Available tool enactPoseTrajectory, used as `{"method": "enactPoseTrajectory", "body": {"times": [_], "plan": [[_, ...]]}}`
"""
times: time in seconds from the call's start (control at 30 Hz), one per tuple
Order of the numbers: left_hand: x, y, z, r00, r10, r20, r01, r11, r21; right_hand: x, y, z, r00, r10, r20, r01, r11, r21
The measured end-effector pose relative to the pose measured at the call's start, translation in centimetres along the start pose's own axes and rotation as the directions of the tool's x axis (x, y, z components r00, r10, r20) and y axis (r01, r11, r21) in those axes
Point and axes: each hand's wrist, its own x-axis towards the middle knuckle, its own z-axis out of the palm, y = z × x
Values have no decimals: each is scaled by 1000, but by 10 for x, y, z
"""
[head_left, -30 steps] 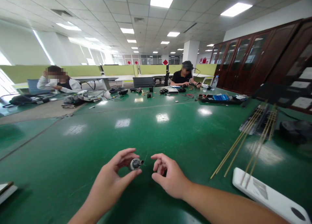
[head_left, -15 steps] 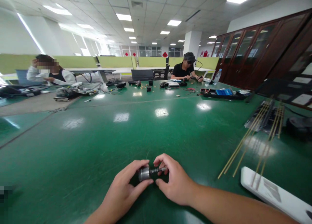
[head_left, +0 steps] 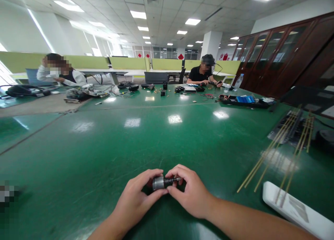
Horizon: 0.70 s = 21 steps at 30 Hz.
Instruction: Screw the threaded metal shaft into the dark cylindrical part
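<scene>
Head view: left hand (head_left: 135, 200) pinched on a small metal cylinder (head_left: 157, 183), thumb under and fingers over, grip clamped on its smooth body. Right hand (head_left: 189, 194) closed on the thin threaded rod (head_left: 172, 180) sticking out of the cylinder's end, fingertips tight around it. Both held just above the green surface (head_left: 104, 153), close to its near edge and about midway along it. Likely trouble here: smooth round metal in a fingertip pinch, so a slip or a roll out of the left grip seems possible, with the piece then rolling off across the glossy surface. Rod thin and gripped only at the tips; a crooked twist could jam or bend it, judging by how slender it looks. Whether the rod is fully seated inside the cylinder cannot be told. Toward the right edge, well apart from the hands: long thin sticks (head_left: 271, 156) lying slantwise, some resting across a white flat device (head_left: 294, 210); a wide sweep of the right forearm might knock them. At the far edge, two other people seated at work, among small tools and cables.
</scene>
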Motion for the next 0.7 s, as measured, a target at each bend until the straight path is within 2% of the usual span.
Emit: {"method": "enactPoseTrajectory", "body": {"times": [0.27, 0.7], "plan": [[2, 2, -1, 999, 22, 38, -20, 999, -35, 1, 0, 0, 1000, 20, 2, -20, 999, -39], [2, 2, -1, 999, 41, 30, -40, 999, -28, 2, 0, -1, 998, 59, 17, -58, 998, -27]]}}
